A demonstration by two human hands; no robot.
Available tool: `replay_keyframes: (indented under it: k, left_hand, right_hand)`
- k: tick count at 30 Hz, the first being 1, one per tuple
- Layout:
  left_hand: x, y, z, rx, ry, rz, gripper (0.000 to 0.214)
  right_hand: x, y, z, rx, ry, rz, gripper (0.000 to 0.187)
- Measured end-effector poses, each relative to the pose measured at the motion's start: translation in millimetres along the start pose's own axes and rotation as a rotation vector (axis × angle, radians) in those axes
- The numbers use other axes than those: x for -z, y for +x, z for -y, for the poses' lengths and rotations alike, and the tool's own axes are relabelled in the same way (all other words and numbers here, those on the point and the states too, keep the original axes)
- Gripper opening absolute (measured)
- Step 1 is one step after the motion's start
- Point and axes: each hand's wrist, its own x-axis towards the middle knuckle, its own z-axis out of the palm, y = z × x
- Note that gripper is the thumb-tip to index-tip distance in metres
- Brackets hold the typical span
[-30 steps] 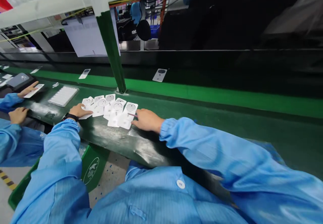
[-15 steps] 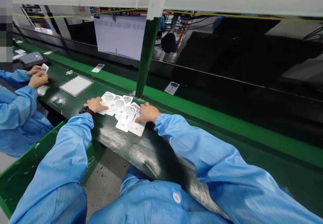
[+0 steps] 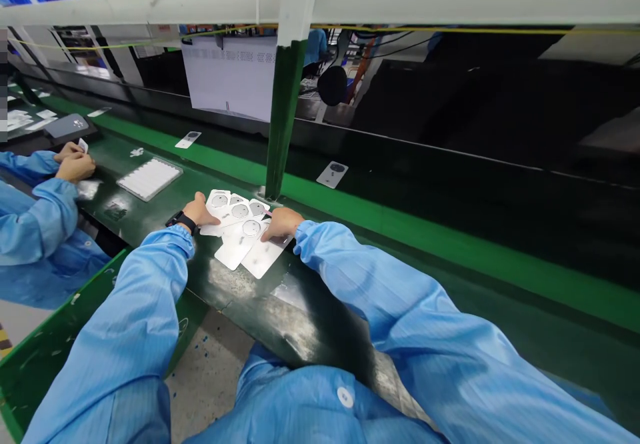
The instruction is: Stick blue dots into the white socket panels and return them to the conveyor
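Observation:
Several white cards, each printed with a grey disc, lie overlapped on the dark green belt. My left hand, with a black wristwatch, rests against the cards' left edge. My right hand lies on their right side, fingers over the cards. A thin pink-tipped stick shows beside those fingers, but I cannot tell whether that hand holds it. My hands hide parts of the cards.
A co-worker's hands at the left hold a small white card. Beyond them lie a white ribbed tray and a grey slab. Single cards sit on the far green strip, near a green post.
My hands have moved closer together, and the cards are now gathered in a tighter group between them. The view has turned slightly.

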Motion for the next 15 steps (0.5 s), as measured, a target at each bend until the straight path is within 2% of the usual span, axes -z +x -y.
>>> replay_keyframes:
  k: [5, 11, 15]
  left_hand:
    - [2.2, -6, -8, 0.0, 0.013, 0.007, 0.089]
    - [-0.4, -12, -12, 0.015, 0.033, 0.005, 0.091]
    - [-4.3, -10, -12, 0.016, 0.043, -0.018, 0.096]
  right_hand:
    - [8, 7, 9, 0.032, -0.016, -0.079, 0.061]
    - [7, 10, 29, 0.038, -0.073, -0.046, 0.074]
    - [4, 16, 36, 0.062, -0.021, -0.047, 0.068]
